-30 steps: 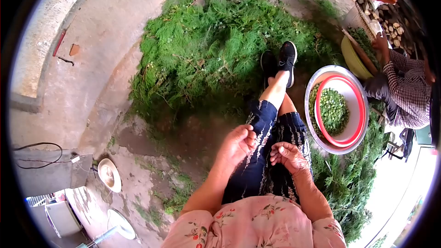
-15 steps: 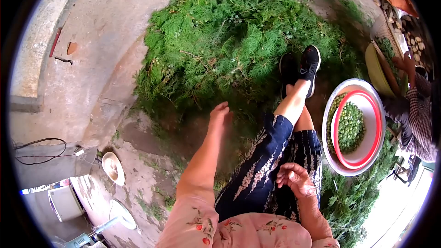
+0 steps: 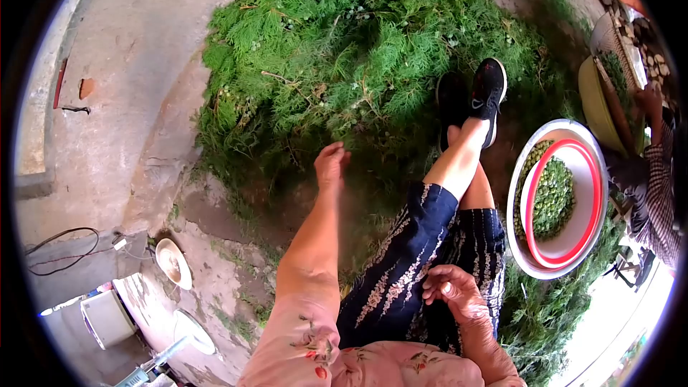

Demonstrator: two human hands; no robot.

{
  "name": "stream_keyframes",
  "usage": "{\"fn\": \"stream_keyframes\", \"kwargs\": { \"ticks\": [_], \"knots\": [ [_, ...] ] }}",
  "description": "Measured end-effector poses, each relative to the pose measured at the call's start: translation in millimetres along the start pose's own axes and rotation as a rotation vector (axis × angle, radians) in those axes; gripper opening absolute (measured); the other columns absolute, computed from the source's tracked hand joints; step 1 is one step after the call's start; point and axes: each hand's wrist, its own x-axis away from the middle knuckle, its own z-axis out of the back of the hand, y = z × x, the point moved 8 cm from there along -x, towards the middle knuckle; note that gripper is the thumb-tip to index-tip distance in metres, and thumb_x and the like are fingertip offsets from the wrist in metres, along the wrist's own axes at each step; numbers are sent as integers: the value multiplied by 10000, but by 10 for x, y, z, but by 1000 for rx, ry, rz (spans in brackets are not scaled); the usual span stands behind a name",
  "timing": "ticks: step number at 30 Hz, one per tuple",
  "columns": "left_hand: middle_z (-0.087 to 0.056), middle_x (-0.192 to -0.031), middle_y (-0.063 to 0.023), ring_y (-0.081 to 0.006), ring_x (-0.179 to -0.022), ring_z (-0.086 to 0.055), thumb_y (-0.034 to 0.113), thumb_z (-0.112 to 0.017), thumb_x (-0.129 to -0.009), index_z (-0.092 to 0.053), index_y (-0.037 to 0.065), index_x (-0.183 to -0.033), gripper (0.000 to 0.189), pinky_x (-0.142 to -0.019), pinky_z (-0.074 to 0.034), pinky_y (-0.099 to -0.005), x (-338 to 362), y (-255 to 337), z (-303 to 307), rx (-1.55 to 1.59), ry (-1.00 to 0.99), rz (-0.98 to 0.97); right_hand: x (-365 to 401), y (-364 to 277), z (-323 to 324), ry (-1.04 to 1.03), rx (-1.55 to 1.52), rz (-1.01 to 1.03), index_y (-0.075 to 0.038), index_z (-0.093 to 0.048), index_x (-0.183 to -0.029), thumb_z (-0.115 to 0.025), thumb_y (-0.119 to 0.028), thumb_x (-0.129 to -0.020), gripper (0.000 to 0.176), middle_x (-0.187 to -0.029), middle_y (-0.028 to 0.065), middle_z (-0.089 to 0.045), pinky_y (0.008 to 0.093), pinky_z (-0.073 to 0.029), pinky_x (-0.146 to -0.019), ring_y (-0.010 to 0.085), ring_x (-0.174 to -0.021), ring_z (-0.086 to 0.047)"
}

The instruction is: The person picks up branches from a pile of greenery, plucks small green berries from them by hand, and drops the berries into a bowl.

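The grip of the left hand [image 3: 330, 166] looks half curled at the near edge of the heaped green branches [image 3: 390, 43], while the right hand [image 3: 459, 294] bends loosely over the lap; whether either holds anything I cannot tell. The red-rimmed bowl [image 3: 583, 204] of green bits [image 3: 553, 197] sits inside a metal basin [image 3: 562, 125], probably for easy reach, with crossed legs [image 3: 461, 161] between it and the left hand.

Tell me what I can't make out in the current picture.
All in the head view:
Left hand: anything held; blur and its angle hide the grip.
Red-rimmed basin: the floor beneath the green pieces covering it.
Those pieces: too small to identify.
Co-worker's checked sleeve: the person beyond it, cut off by the dark right edge.
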Motion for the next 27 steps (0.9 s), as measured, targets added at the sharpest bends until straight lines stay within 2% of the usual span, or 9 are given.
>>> {"fn": "stream_keyframes", "kwargs": {
  "ticks": [3, 6, 10, 14, 17, 20, 23, 26, 27],
  "knots": [
    [-578, -841, -35, -169, -647, -554, 49, -615, -770, -611, 79, -987, 219, -550, -483, -298, 56, 31, 280, 96, 180, -55, -8, -2, -1, -2, 5, 2, 18, -539, -1088, -649, -211, -825, 366, -911, 145, -615, 325, -527, -681, 229, -779, -630],
    [-561, -858, -30, -157, -604, -508, 58, -598, -754, -614, 84, -983, 230, -527, -450, -284, 173, 62, 388, -52, 142, 100, -9, 1, -29, 16, 16, -10, 18, -539, -1094, -651, -226, -826, 379, -901, 129, -616, 320, -522, -677, 217, -770, -625],
    [-554, -808, -35, -146, -619, -486, 73, -575, -734, -600, 66, -1007, 275, -546, -416, -260, 539, 148, 320, -159, 99, 104, -12, 1, -54, 28, 34, -27, 27, -543, -1098, -670, -300, -807, 456, -894, 113, -608, 295, -508, -687, 183, -771, -610],
    [-549, -757, -31, -136, -587, -483, 72, -573, -743, -601, 28, -956, 220, -518, -410, -250, 758, -116, 347, -104, -42, 97, -9, 24, -38, 42, 58, -41, 26, -542, -1103, -675, -322, -798, 482, -877, 106, -607, 283, -501, -689, 179, -755, -607],
    [-557, -768, -35, -140, -576, -494, 85, -571, -750, -601, 19, -921, 185, -493, -408, -258, 930, -526, 370, -179, -77, 147, -14, 30, -53, 50, 67, -41, 28, -540, -1106, -677, -329, -795, 492, -868, 104, -607, 279, -499, -691, 175, -750, -606],
    [-554, -727, -41, -146, -588, -508, 96, -564, -751, -608, 13, -874, 154, -495, -422, -284, 998, -571, 260, -319, -111, 61, -13, 40, -41, 53, 68, -49, 29, -539, -1109, -679, -327, -794, 496, -867, 103, -608, 279, -499, -690, 174, -747, -606],
    [-567, -678, -78, -183, -621, -554, 88, -564, -722, -624, 16, -880, 183, -529, -453, -311, 879, -576, 280, -454, -97, 144, -19, 30, -54, 57, 61, -56, 33, -537, -1113, -681, -326, -793, 502, -867, 104, -609, 278, -498, -690, 174, -746, -606],
    [-585, -652, -131, -278, -691, -607, 84, -543, -708, -636, 26, -904, 224, -609, -482, -354, 1085, 151, 85, -778, 11, 53, -25, 22, -55, 61, 54, -54, 39, -535, -1116, -681, -321, -794, 505, -867, 106, -611, 276, -496, -693, 174, -747, -606],
    [-600, -716, -141, -290, -722, -606, 67, -538, -710, -629, 7, -897, 217, -625, -484, -374, 942, 213, 141, -858, 31, -133, -26, 17, -52, 62, 57, -53, 41, -534, -1118, -680, -317, -795, 504, -867, 107, -611, 276, -496, -695, 174, -748, -606]
  ]
}}
